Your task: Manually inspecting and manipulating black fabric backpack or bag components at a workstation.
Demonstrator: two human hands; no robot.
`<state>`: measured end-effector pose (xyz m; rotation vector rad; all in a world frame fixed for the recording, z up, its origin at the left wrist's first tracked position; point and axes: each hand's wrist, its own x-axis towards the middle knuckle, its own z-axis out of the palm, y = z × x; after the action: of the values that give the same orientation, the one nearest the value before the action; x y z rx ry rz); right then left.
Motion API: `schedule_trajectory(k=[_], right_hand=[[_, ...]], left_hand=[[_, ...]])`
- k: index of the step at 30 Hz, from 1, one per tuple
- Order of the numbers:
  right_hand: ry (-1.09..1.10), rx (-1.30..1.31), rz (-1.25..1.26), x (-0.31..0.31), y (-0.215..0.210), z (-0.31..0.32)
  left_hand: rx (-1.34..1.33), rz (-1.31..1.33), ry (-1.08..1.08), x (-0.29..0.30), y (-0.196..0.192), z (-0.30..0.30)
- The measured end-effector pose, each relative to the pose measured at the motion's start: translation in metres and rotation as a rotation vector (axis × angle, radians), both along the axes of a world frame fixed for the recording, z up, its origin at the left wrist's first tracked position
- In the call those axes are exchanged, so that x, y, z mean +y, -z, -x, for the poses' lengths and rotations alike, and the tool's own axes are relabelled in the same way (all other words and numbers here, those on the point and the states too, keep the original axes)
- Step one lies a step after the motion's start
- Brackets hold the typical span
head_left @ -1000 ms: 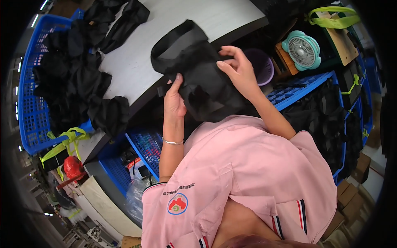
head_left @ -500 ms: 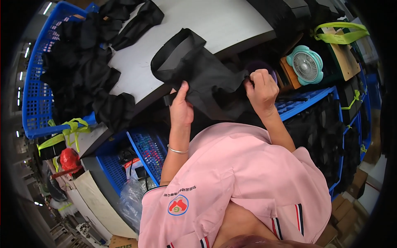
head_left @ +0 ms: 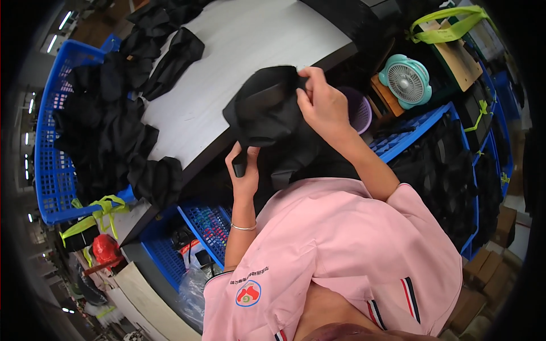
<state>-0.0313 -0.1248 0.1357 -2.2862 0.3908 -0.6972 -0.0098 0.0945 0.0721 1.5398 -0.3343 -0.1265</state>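
Fingers (head_left: pixel 311 85) of both hands closed on black fabric piece (head_left: pixel 267 111) above grey table (head_left: pixel 239 51).

Two hands, left hand (head_left: pixel 245 170) and right hand (head_left: pixel 323 105), hold one black garment (head_left: pixel 267 113); right of them one teal fan (head_left: pixel 405 81), one purple basket (head_left: pixel 359 111).

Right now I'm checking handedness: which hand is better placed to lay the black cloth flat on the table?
Right hand: it pinches the black cloth's top edge above the grey table. The left hand holds a lower flap below the table edge.
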Motion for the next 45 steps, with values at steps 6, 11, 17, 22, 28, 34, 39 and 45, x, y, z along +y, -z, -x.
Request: schedule_trajectory(k=[6, 11, 17, 22, 28, 34, 39, 45], right_hand=[[-0.058, -0.229, -0.536, -0.046, 0.003, -0.011], [-0.237, -0.02, -0.868, -0.057, 0.018, 0.005], [-0.263, -0.055, -0.737, -0.023, 0.06, 0.031], [-0.14, -0.121, -0.671, -0.034, 0.072, 0.053], [0.223, -0.178, -0.786, -0.095, 0.086, 0.123], [0.743, -0.23, -0.921, -0.176, 0.124, 0.301], [0.973, -0.214, -0.854, -0.179, 0.111, 0.479], [1.398, 0.733, -0.158, -0.143, 0.202, 0.535]], left_hand=[[0.264, 0.194, 0.071, -0.004, -0.003, -0.007], [0.553, 0.345, -0.042, -0.011, -0.001, -0.026], [0.384, 0.171, 0.142, -0.038, -0.013, -0.004], [0.342, 0.127, 0.221, -0.063, -0.019, 0.006], [0.396, 0.035, 0.461, -0.078, -0.003, 0.005], [0.545, -0.134, 0.438, -0.059, 0.03, 0.01], [0.703, -0.279, 0.374, -0.024, 0.074, 0.012], [0.753, -0.281, 0.316, -0.003, 0.091, 0.016]])
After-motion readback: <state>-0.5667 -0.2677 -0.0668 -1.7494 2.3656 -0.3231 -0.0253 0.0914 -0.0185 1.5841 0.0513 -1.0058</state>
